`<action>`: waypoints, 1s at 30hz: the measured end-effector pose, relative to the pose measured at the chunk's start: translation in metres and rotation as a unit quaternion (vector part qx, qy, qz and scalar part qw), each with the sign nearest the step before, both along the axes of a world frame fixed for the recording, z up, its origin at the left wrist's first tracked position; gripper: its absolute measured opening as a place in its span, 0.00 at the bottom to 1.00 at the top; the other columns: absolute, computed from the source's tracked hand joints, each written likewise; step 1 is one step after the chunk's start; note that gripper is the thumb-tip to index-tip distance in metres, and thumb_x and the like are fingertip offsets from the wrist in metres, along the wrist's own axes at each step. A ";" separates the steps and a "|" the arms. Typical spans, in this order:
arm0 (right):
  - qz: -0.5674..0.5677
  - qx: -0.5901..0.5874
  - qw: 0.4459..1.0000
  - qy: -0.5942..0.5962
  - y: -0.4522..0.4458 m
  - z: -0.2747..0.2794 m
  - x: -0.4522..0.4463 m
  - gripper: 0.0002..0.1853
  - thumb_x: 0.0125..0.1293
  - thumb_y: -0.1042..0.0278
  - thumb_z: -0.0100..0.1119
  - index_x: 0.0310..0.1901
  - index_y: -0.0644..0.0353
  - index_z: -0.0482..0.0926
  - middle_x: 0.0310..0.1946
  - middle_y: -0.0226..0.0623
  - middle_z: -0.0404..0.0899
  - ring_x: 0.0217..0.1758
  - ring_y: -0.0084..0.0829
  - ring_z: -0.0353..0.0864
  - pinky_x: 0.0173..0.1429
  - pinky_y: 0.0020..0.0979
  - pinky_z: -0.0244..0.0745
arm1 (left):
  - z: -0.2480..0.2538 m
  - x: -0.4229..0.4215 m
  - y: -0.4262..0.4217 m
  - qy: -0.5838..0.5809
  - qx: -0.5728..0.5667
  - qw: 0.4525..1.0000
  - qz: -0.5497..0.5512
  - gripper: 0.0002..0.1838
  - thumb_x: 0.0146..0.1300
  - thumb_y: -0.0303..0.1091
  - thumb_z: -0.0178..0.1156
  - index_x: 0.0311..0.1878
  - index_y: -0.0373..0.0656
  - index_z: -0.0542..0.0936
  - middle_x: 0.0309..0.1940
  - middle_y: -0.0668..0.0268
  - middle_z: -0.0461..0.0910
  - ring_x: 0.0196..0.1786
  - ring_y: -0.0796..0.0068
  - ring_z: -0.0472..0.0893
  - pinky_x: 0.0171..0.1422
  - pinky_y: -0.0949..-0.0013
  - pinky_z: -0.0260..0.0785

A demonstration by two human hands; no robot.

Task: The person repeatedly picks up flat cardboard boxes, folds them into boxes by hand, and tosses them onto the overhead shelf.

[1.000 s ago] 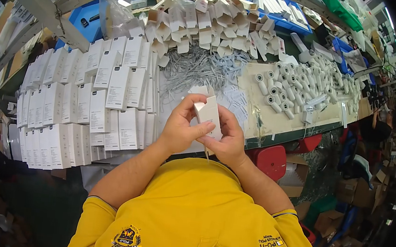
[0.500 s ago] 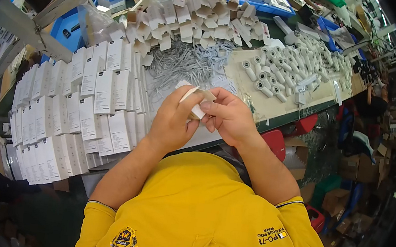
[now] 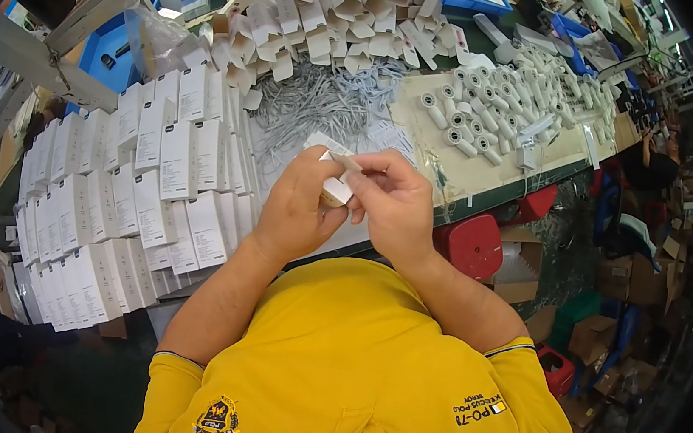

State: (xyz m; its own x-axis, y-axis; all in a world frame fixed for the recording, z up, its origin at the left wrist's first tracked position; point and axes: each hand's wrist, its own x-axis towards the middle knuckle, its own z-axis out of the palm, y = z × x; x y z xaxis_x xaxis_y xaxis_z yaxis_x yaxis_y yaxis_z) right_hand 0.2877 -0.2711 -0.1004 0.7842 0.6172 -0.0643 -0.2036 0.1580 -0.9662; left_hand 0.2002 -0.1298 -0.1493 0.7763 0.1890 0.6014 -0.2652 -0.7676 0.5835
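A small white cardboard box (image 3: 335, 191) is between my two hands over the near edge of the table. My left hand (image 3: 301, 203) is wrapped round its body, hiding most of it. With fingers and thumb, my right hand (image 3: 393, 200) grips the flaps at the end of the box facing me. What the box contains is hidden. Just beyond my hands lies a heap of thin grey-white cables (image 3: 303, 109). Left of my left hand stand rows of closed white boxes (image 3: 178, 159) with printed text.
Open white boxes (image 3: 334, 23) are piled at the back. White cylindrical devices (image 3: 482, 116) lie on a beige board (image 3: 445, 176) to the right. A red stool (image 3: 473, 246) stands beside the table; blue trays (image 3: 108, 61) sit behind the boxes. Other people are at the edges.
My right hand has shifted slightly left and towards the box's end, and its flaps stand closer together. My view has turned a little, showing more of the red stool.
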 end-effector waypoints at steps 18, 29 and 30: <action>0.020 -0.100 0.995 0.015 0.001 0.005 0.003 0.08 0.67 0.79 0.68 0.46 0.67 0.83 0.30 0.34 0.81 0.24 0.19 0.75 0.26 0.20 0.73 | -0.008 -0.008 -0.008 0.030 -0.029 0.999 0.005 0.45 0.51 0.19 0.69 0.73 0.41 0.60 0.64 0.51 0.74 0.55 0.54 0.81 0.59 0.61 0.76; 0.016 -0.079 0.994 0.067 -0.005 -0.001 0.007 0.07 0.66 0.79 0.68 0.45 0.67 0.83 0.28 0.35 0.82 0.21 0.19 0.75 0.25 0.20 0.73 | -0.010 -0.007 -0.015 0.079 -0.038 0.996 0.000 0.46 0.54 0.17 0.68 0.75 0.40 0.57 0.68 0.50 0.72 0.58 0.55 0.82 0.60 0.62 0.77; 0.013 -0.068 0.994 0.085 -0.006 -0.002 0.008 0.07 0.66 0.79 0.68 0.45 0.67 0.83 0.28 0.35 0.82 0.21 0.19 0.75 0.25 0.20 0.74 | -0.010 -0.007 -0.016 0.089 -0.055 0.995 -0.002 0.46 0.54 0.17 0.68 0.75 0.40 0.57 0.68 0.50 0.72 0.58 0.55 0.82 0.60 0.62 0.77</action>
